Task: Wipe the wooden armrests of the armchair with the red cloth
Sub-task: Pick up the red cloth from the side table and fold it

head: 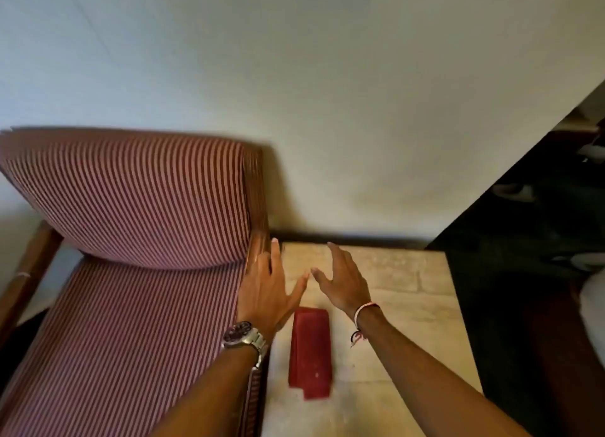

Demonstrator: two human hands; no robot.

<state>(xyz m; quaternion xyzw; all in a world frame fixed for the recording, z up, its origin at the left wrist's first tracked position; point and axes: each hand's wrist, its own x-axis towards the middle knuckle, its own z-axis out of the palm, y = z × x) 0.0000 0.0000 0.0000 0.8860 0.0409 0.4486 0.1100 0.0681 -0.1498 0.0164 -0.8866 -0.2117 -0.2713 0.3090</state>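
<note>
A folded red cloth lies flat on a pale stone-topped side table, just right of the armchair. The armchair has red-and-white striped cushions and a wooden frame; its left wooden armrest shows at the far left, while the right armrest is mostly hidden under my left arm. My left hand, with a wristwatch, is spread open over the chair's right edge. My right hand, with a thread band at the wrist, hovers open above the table beyond the cloth. Neither hand touches the cloth.
A plain pale wall stands right behind the chair and table. Dark floor lies to the right of the table, with some pale shoes or objects on it. The table's right edge runs diagonally.
</note>
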